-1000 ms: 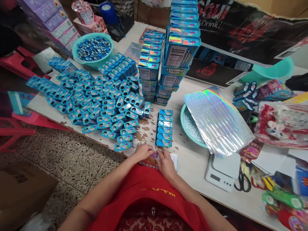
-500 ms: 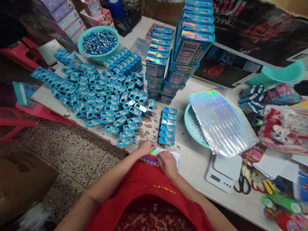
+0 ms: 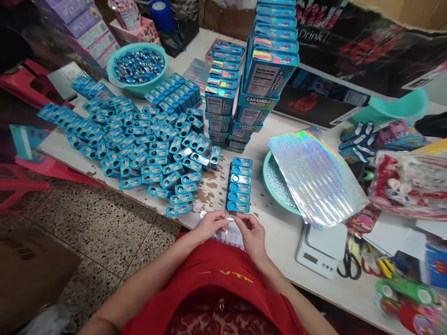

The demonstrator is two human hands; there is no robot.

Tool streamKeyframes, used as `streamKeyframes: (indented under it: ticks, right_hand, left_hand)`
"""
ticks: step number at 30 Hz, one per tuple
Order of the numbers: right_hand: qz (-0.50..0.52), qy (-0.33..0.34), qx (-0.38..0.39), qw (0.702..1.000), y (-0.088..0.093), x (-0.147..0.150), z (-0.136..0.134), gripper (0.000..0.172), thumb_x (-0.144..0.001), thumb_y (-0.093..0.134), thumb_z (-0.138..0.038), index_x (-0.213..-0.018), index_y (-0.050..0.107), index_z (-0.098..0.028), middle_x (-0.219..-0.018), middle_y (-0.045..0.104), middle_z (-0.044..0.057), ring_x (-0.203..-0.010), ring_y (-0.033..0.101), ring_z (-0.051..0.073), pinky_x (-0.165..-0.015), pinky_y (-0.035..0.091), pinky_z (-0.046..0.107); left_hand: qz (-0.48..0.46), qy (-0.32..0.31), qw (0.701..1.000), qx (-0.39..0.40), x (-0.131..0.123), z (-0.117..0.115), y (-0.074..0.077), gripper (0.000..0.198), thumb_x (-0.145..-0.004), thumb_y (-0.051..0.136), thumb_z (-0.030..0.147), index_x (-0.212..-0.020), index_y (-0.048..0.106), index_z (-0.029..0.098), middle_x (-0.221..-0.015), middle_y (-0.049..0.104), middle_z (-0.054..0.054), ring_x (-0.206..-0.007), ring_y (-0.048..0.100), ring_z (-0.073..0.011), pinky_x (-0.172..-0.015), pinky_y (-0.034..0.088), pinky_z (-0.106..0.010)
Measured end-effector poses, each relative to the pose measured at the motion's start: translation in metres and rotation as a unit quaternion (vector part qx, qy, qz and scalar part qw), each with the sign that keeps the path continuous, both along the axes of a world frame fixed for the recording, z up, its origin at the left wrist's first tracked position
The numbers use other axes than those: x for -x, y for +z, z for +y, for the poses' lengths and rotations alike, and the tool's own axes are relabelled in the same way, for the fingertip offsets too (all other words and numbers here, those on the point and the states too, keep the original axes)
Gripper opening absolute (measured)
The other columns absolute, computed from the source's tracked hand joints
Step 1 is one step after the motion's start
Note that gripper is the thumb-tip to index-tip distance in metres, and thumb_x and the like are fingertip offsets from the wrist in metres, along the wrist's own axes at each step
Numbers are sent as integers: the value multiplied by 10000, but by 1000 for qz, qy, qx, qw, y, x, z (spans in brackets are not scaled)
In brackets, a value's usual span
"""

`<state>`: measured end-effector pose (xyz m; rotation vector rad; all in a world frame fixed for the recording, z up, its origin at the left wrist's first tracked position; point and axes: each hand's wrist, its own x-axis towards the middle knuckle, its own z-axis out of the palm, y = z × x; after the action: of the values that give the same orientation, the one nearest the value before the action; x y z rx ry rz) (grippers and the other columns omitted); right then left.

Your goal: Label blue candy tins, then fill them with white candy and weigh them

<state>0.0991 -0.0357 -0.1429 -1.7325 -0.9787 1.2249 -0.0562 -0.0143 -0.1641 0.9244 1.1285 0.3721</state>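
Head view: a small shiny piece (image 3: 230,219) is pinched between the left hand (image 3: 210,226) and right hand (image 3: 253,235), its long axis seemingly crosswise, over a pale sheet (image 3: 228,238); the row of blue tins (image 3: 239,188) is set just beyond, nearer the right grip.

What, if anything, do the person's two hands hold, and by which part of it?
A small, shiny silvery strip: the left hand and the right hand appear to pinch its opposite ends.
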Motion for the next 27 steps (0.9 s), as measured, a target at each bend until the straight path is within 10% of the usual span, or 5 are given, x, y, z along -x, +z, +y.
streamKeyframes:
  ticks: [13, 22, 27]
  right_hand:
    - [-148, -147, -54, 977, -51, 5, 16, 316, -699, 651, -498, -735, 700, -188, -810, 420, 21, -781, 481, 172, -655, 421, 292]
    - [-113, -179, 3, 977, -54, 5, 22, 348, -629, 685, -416, -818, 497, -192, -824, 494, -2, -597, 458, 112, -582, 419, 263]
    - [-118, -189, 25, 974, -56, 2, 28, 462, -578, 719, -498, -805, 439, -210, -683, 477, -52, -568, 446, 113, -533, 382, 236]
  left_hand:
    - [209, -176, 935, -225, -4, 66, 10, 122, -822, 389, 222, -902, 479, 203, -670, 482, 36, -659, 474, -140, -628, 349, -245]
    - [70, -52, 989, -120, -9, 49, -27, 78, -850, 358, 253, -910, 373, 206, -623, 449, 61, -591, 475, -108, -587, 399, -216]
    - [240, -100, 960, -106, -16, 44, -38, 192, -819, 392, 159, -1000, 442, 199, -747, 587, 3, -740, 575, -155, -710, 445, -267]
